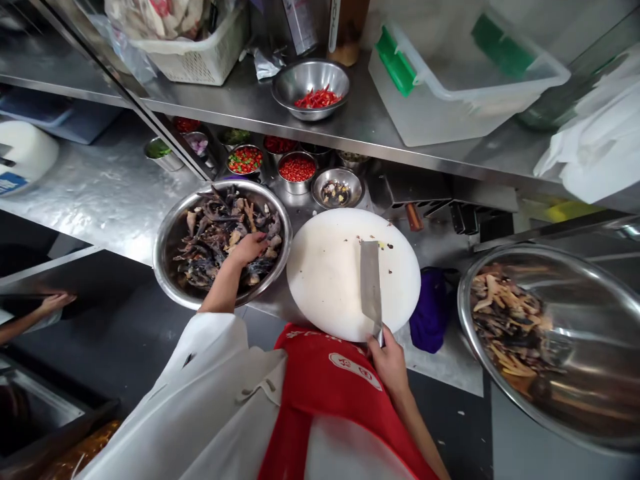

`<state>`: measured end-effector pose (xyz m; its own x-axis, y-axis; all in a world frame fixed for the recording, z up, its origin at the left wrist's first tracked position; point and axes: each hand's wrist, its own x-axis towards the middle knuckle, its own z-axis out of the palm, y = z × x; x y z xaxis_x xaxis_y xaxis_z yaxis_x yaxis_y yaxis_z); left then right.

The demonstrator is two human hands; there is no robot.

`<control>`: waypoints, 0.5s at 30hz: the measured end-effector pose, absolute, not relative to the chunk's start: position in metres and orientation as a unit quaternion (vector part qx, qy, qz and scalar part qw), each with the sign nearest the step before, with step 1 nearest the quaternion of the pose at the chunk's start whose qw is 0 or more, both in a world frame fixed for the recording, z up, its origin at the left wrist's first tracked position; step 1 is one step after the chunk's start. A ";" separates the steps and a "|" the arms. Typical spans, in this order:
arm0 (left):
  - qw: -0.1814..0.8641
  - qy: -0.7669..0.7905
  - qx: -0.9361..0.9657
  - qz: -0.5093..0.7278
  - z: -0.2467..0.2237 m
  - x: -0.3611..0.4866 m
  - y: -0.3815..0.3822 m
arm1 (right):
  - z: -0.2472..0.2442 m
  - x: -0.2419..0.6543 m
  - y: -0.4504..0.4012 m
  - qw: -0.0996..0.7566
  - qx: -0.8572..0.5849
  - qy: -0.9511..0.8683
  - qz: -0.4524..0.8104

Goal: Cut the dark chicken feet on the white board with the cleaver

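My left hand [250, 248] reaches into a steel bowl [161, 257] heaped with chopped, dark-skinned poultry pieces [210, 230]. Its fingers are curled together against the pile; what lies under them is hidden. In my right hand [389, 357] is the handle of a cleaver [370, 277], held at the front edge of a round white cutting board [320, 280]. The wide blade lies over the right part of the board, pointing away from me. Small dark and yellow scraps dot the board's far side.
On the right stands a larger steel bowl [590, 333] with cut poultry pieces and feet. A purple cloth [431, 310] lies beside the board. Behind are tins of chopped chillies [297, 168] and a knife rack [415, 190], under a steel shelf [240, 110]. Another person's hand [56, 303] shows at far left.
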<state>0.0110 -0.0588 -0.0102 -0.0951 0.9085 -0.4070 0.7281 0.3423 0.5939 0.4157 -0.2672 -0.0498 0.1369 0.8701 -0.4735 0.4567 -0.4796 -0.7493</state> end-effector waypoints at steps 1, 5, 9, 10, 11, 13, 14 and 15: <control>0.375 0.709 0.580 0.142 0.004 0.011 -0.068 | -0.049 0.410 -0.267 0.218 -0.716 -0.461 0.476; 0.331 0.632 0.672 0.200 0.051 0.039 -0.102 | -0.045 0.393 -0.263 0.227 -0.698 -0.461 0.499; 0.359 0.575 0.706 0.204 0.040 0.099 -0.125 | -0.036 0.387 -0.251 0.234 -0.682 -0.461 0.517; 0.363 0.582 0.704 0.185 0.030 0.114 -0.129 | -0.033 0.387 -0.247 0.232 -0.674 -0.468 0.522; 0.361 0.596 0.700 0.156 0.019 0.127 -0.133 | -0.030 0.388 -0.242 0.224 -0.669 -0.476 0.524; 0.345 0.626 0.694 0.091 0.000 0.145 -0.140 | -0.024 0.389 -0.233 0.188 -0.676 -0.493 0.515; 0.337 0.631 0.695 0.066 -0.007 0.150 -0.142 | -0.021 0.390 -0.229 0.164 -0.685 -0.500 0.504; 0.336 0.626 0.702 0.048 -0.011 0.153 -0.144 | -0.018 0.390 -0.225 0.138 -0.694 -0.506 0.492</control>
<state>0.1526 -0.1437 -0.0108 0.2114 0.9113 -0.3534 0.8466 0.0100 0.5322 0.3899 -0.2248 -0.0180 0.0025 0.8393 -0.5437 0.5673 -0.4489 -0.6904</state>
